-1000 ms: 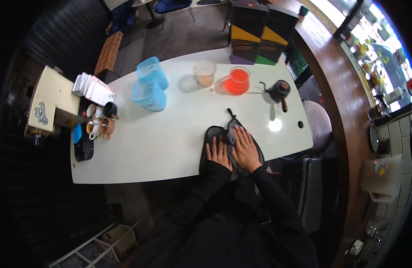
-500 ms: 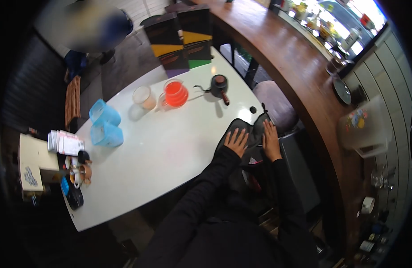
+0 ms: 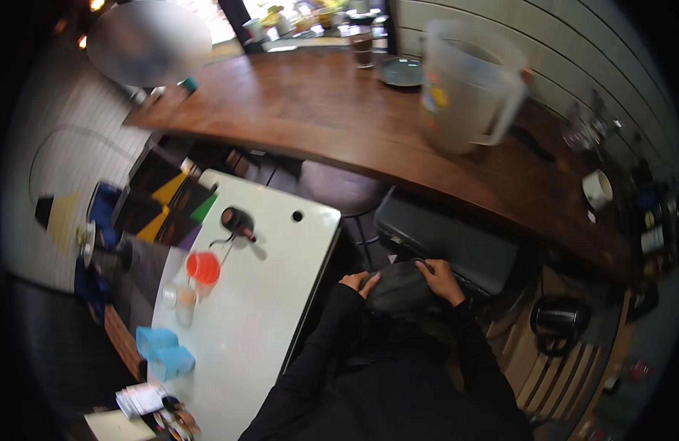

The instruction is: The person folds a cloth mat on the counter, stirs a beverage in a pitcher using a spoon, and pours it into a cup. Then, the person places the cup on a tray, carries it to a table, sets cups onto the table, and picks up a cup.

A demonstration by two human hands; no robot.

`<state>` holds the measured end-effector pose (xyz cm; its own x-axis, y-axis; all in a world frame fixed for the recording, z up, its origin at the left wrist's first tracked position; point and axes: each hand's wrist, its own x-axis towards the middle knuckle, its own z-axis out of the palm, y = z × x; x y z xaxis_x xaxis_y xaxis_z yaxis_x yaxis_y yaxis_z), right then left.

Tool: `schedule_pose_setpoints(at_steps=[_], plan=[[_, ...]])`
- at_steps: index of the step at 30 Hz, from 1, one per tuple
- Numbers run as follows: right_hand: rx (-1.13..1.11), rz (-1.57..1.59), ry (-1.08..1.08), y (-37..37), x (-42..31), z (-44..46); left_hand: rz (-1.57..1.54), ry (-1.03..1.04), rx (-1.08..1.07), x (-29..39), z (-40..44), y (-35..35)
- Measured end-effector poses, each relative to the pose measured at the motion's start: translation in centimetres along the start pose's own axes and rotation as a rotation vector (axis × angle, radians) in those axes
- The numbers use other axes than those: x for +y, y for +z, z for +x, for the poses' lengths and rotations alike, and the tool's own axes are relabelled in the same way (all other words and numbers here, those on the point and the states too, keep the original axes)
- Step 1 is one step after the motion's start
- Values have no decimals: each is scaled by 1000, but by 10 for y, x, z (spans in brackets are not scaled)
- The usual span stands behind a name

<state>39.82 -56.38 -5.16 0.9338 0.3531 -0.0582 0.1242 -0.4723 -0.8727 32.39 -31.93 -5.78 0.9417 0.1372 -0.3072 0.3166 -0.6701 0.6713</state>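
Observation:
A dark grey fabric bag (image 3: 402, 292) is held close in front of my body, off the white table's right edge. My left hand (image 3: 360, 284) grips its left corner, with the thumb on top. At the opposite corner, my right hand (image 3: 441, 281) is closed on the bag's upper edge. Part of the bag blends into my black clothing, so its full shape is hard to tell. Beyond my hands lies a dark, flat-topped case (image 3: 446, 239), low beside the wooden counter.
The white table (image 3: 258, 323) carries a black gooseneck kettle (image 3: 238, 220), a red dripper (image 3: 203, 268) and blue containers (image 3: 170, 361). On the wooden counter (image 3: 302, 103) stands a large plastic pitcher (image 3: 464, 92). A black electric kettle (image 3: 560, 323) sits at right on wooden slats. A person is at upper left.
My view has swung right toward the counter. My hands, flat on the dark bag at the table's edge before, now grip it by its corners, away from the table.

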Motion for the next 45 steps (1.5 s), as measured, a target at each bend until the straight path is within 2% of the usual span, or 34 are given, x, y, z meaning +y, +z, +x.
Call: schedule_pose_setpoints(at_steps=[1, 3, 5, 7, 9, 11, 12, 14, 15, 17, 19, 21, 23, 24, 26, 27, 29, 31, 33, 35, 37, 39, 40, 45], plan=[[48, 6, 22, -17, 12, -6, 33, 112, -55, 6, 8, 5], [16, -85, 137, -51, 37, -19, 42, 208, -174, 23, 33, 4], [89, -75, 121, -85, 52, -35, 21, 377, -285, 48, 59, -2], [169, -128, 69, -112, 63, -48, 27, 535, -270, 64, 97, 8], [202, -92, 151, -130, 83, -50, 88, 621, -258, 97, 125, 15], [561, -196, 207, -131, 126, -44, 114, 683, -123, 118, 150, 39], [578, -200, 214, -134, 129, -45, 113, 699, -133, 117, 158, 53], [719, -344, 228, -138, 129, -45, 352, 979, 318, 117, 173, 79], [737, -351, 225, -137, 137, -45, 345, 997, 324, 120, 173, 87], [901, -436, 237, -117, 158, -56, 143, 821, 212, 103, 154, 102], [853, -406, 266, -107, 132, -79, -75, 799, 203, 75, 128, 118], [818, -332, 243, -92, 125, -96, -114, 671, 55, 35, 101, 129], [818, -271, 219, -76, 117, -104, -368, 600, -81, 14, 61, 126], [823, -212, 199, -67, 111, -106, -367, 583, -60, 6, 43, 118], [728, -128, 174, -48, 95, -103, -472, 300, -244, -5, 15, 101], [653, -55, 162, -39, 87, -97, -486, 288, -199, -8, 8, 95], [587, -6, 23, -16, 68, -80, -570, 112, -209, -19, -7, 81], [306, 128, 107, 7, 36, -69, -550, 84, -96, -11, -28, 55], [184, 163, -21, 40, 10, -56, -524, 35, 22, -10, -61, 30], [-60, 308, -3, 70, -21, -49, -847, 104, 232, -18, -95, 15], [-190, 282, -102, 102, -60, -50, -959, 111, 466, -43, -130, 10], [-308, 231, -229, 134, -84, -53, -925, -187, 506, -52, -183, -18], [-371, 222, -248, 147, -99, -58, -946, -142, 631, -69, -201, -13], [-566, 236, -354, 219, -124, -85, -1040, -136, 865, -129, -290, -2]])
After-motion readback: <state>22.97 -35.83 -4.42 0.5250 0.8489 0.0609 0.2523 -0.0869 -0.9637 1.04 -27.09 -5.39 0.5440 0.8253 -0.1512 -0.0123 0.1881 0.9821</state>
